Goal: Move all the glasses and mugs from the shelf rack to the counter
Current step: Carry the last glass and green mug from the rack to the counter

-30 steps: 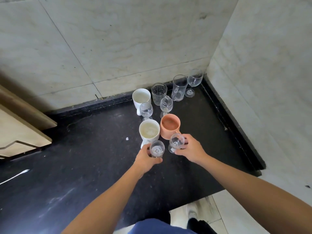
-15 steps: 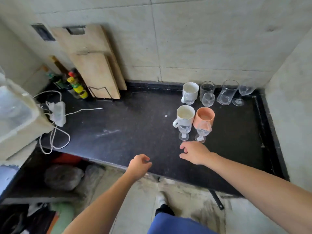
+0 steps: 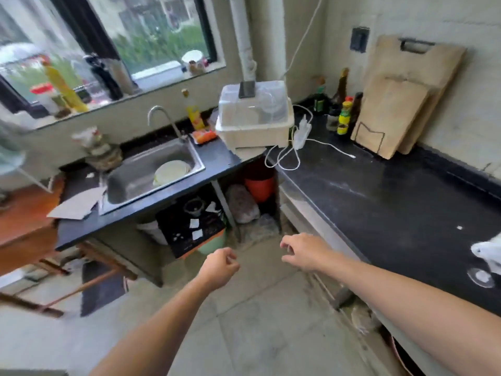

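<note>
Pale floor tiles fill the foreground, and over them both bare arms reach forward with nothing in either hand. The left hand (image 3: 220, 267) is loosely curled, its fingers (image 3: 230, 260) closed on empty air; the right hand (image 3: 306, 253) hangs slack with fingers (image 3: 287, 244) spread, just beside the edge of the black worktop (image 3: 401, 210). At the far right margin of that worktop, a blurred white mug (image 3: 488, 252) and the foot of a glass (image 3: 480, 276) show the delivered pieces. Judging by this, the person is between loads, heading off for more; the shelf rack is not in view, so the next move calls for finding it and gripping fresh glassware. Farther off, the steel sink (image 3: 151, 169) holds a pale plate (image 3: 171, 171), and the lidded plastic box (image 3: 256, 118) seems to hold dishes.
</note>
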A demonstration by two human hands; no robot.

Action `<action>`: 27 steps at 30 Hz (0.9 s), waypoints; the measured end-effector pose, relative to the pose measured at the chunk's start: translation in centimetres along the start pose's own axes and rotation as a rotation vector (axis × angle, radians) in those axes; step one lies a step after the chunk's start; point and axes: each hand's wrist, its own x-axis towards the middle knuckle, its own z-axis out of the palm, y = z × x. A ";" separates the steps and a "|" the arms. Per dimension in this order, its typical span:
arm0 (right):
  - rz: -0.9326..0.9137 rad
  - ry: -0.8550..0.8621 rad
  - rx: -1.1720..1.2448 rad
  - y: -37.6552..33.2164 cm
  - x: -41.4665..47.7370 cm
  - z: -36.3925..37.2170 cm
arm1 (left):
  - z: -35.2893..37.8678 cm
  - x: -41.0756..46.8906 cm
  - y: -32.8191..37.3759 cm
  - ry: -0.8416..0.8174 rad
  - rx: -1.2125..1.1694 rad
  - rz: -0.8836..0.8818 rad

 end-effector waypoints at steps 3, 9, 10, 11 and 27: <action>-0.093 -0.012 -0.045 -7.9 3.5 1.5 | -4.1 -2.6 -7.7 0.080 -0.028 -0.065; -0.309 -0.084 -0.124 -25.4 9.8 5.5 | -13.7 -7.5 -22.6 0.220 -0.108 -0.213; -0.342 -0.099 -0.132 -28.2 10.5 6.1 | -15.2 -8.3 -24.8 0.244 -0.137 -0.245; -0.374 -0.113 -0.139 -30.8 11.2 6.6 | -16.4 -9.1 -26.8 0.263 -0.167 -0.280; -0.739 -0.194 -0.261 -58.4 31.1 9.9 | -30.9 -7.5 -49.1 0.497 -0.396 -0.597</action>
